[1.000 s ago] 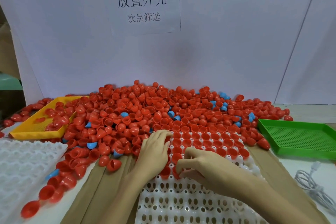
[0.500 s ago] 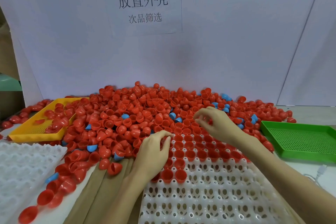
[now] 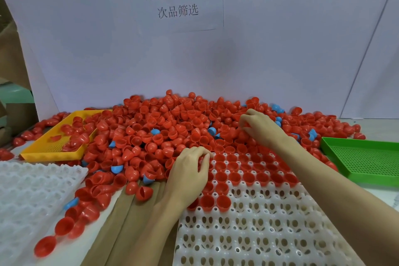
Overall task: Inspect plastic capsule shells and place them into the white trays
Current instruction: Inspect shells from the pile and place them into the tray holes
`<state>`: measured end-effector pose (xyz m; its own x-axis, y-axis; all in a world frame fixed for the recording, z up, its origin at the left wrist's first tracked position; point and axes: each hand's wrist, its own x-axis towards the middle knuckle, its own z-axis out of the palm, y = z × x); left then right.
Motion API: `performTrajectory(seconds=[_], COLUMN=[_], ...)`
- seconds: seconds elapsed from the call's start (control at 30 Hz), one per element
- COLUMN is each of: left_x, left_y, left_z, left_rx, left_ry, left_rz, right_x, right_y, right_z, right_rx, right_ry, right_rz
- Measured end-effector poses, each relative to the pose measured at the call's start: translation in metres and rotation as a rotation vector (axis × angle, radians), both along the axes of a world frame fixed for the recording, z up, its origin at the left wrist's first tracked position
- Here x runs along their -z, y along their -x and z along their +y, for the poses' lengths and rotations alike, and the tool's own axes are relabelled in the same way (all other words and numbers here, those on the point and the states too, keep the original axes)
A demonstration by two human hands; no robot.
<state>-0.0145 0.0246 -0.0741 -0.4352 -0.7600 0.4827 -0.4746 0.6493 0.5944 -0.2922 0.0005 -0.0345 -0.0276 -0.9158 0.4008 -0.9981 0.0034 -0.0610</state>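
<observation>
Shells [image 3: 164,136], mostly red, heaped behind white tray [image 3: 248,233]; its far rows filled. Our left hand [image 3: 190,177] rests at tray's left edge, fingers curled on a red shell. Right hand [image 3: 259,127] digs in pile, pinching shells. Green tray [image 3: 367,157] far rt.

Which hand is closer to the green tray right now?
Right. The right hand digs in the red shell pile, just left of the green tray; the left hand sits farther left, at the white tray's edge.
</observation>
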Motion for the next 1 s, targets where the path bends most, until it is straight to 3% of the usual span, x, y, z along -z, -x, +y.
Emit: performTrajectory(seconds=[0.23, 0.37, 0.47, 0.7, 0.87, 1.0], left_x=[-0.005, -0.015, -0.021, -0.022, -0.024, -0.026], left_y=[-0.001, 0.004, 0.009, 0.014, 0.016, 0.017], left_z=[0.003, 0.014, 0.026, 0.044, 0.048, 0.047], left_rx=[0.015, 0.083, 0.221, 0.464, 0.480, 0.472], left_ry=[0.015, 0.012, -0.044, -0.247, -0.294, -0.397], left_rz=[0.057, 0.175, 0.238, 0.160, 0.209, 0.291], right_x=[-0.014, -0.024, -0.021, -0.010, -0.011, -0.011], right_y=[-0.015, -0.032, -0.042, -0.052, -0.049, -0.050], right_z=[0.037, 0.080, 0.109, 0.141, 0.145, 0.149], right_rx=[-0.067, -0.210, -0.285, -0.352, -0.307, -0.285], right_ry=[0.325, 0.168, -0.013, -0.207, -0.195, -0.254], right_rz=[-0.534, -0.977, -1.181, -1.352, -1.502, -1.476])
